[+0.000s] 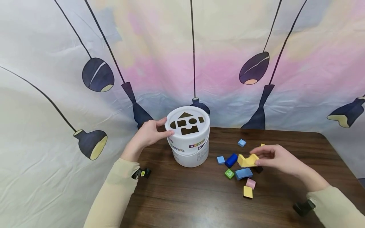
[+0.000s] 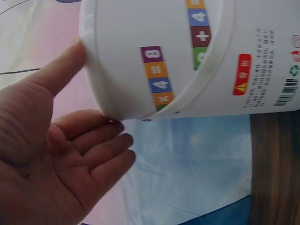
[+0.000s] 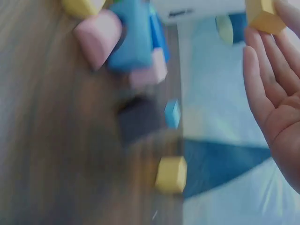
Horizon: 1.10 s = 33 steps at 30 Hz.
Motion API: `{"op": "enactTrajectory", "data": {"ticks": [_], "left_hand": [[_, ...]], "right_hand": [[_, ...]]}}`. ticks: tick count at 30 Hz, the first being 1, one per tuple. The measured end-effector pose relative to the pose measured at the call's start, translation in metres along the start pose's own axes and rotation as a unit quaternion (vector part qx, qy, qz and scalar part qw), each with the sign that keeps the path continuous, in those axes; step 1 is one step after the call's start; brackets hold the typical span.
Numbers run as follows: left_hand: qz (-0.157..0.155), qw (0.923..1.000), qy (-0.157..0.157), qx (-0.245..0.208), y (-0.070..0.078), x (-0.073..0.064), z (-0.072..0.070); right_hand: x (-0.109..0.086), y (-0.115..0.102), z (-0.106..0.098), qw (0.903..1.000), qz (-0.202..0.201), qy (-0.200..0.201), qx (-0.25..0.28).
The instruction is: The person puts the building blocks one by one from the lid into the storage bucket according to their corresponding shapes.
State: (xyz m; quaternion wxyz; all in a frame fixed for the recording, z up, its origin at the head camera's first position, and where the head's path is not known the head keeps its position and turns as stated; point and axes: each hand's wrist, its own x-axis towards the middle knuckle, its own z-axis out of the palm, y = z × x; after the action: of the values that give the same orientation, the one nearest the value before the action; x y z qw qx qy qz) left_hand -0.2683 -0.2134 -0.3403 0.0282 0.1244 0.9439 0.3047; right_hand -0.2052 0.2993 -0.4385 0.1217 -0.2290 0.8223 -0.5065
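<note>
A white bucket [image 1: 189,160] stands upright on the table, its white lid [image 1: 201,127] pierced by shaped holes: triangle, rectangles, circle and others. My left hand [image 1: 148,133] touches the lid's left rim with thumb and index finger; in the left wrist view the other fingers [image 2: 110,157] extend loosely beside the bucket. Between thumb and fingertips, my right hand [image 1: 280,160] pinches a yellow arch block [image 1: 247,161], its curved notch facing up, above the loose blocks. Under and beside it lie a blue cylinder [image 1: 231,160], a light blue notched block [image 1: 243,174] and a green numbered block [image 1: 229,174].
Nearer the front are a pink block [image 1: 250,183] and a yellow block [image 1: 247,192]. Small light blue blocks [image 1: 220,160] lie right of the bucket. A black block [image 1: 259,169] sits beneath the right hand. Behind the brown table [image 1: 182,196] hangs a lamp-patterned cloth [image 1: 228,38].
</note>
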Motion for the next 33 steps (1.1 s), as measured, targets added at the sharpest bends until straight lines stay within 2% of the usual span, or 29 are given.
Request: {"op": "enactTrajectory", "data": {"ticks": [5, 10, 16, 20, 26, 33], "left_hand": [[-0.005, 0.9994, -0.02, 0.028, 0.006, 0.003, -0.005], [-0.005, 0.9984, -0.037, 0.042, 0.009, 0.004, -0.006], [0.007, 0.9966, -0.05, 0.065, 0.015, 0.004, -0.012], [0.011, 0.9961, -0.054, 0.069, 0.017, 0.005, -0.016], [0.01, 0.995, -0.053, 0.084, 0.018, 0.007, -0.018], [0.002, 0.9951, -0.057, 0.081, 0.018, 0.007, -0.016]], "right_hand": [[0.033, -0.032, 0.008, 0.9998, -0.008, -0.012, 0.015], [0.061, -0.065, 0.014, 0.9998, -0.007, -0.001, 0.02], [0.094, -0.101, 0.022, 0.999, 0.014, 0.001, 0.042], [0.114, -0.115, 0.028, 0.9975, 0.033, 0.0, 0.062], [0.14, -0.129, 0.039, 0.9973, 0.046, 0.011, 0.057], [0.157, -0.141, 0.049, 0.9978, 0.051, 0.003, 0.042]]}}
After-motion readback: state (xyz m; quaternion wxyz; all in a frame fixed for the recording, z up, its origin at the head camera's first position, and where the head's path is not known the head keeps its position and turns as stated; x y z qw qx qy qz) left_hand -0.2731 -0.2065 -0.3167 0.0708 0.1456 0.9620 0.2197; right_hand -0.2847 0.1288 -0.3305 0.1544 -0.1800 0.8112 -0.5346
